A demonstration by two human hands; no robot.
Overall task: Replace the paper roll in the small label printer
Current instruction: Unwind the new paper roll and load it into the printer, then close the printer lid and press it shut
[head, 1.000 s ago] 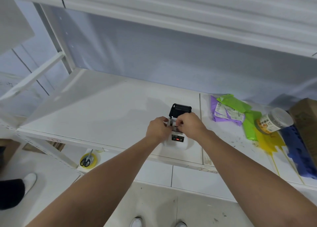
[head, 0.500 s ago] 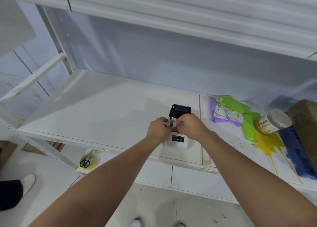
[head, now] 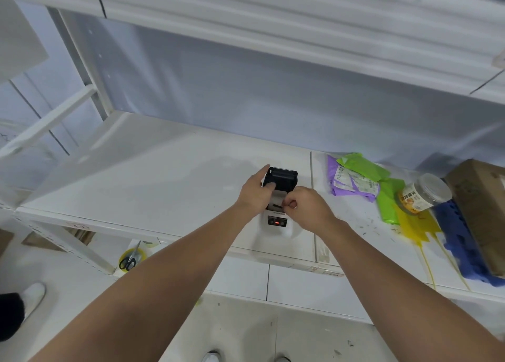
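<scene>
A small white label printer (head: 277, 229) stands near the front edge of the white shelf (head: 153, 186), a red light showing on its front panel. Its black lid (head: 282, 178) is swung up and open at the back. My left hand (head: 255, 192) rests on the lid's left side, thumb on its inner face and fingers behind it. My right hand (head: 306, 205) pinches the end of the white paper (head: 277, 197) coming out of the open compartment. The roll itself is mostly hidden by my hands.
To the right lie purple and green mailer bags (head: 355, 178), a clear jar on its side (head: 423, 194), yellow and blue plastic pieces (head: 459, 238) and a cardboard box (head: 483, 205). Scissors on a tape roll (head: 131, 259) sit on the lower shelf. An upper shelf hangs overhead.
My left hand has left the paper at the compartment and moved up onto the black lid. My right hand stays pinched at the paper.
</scene>
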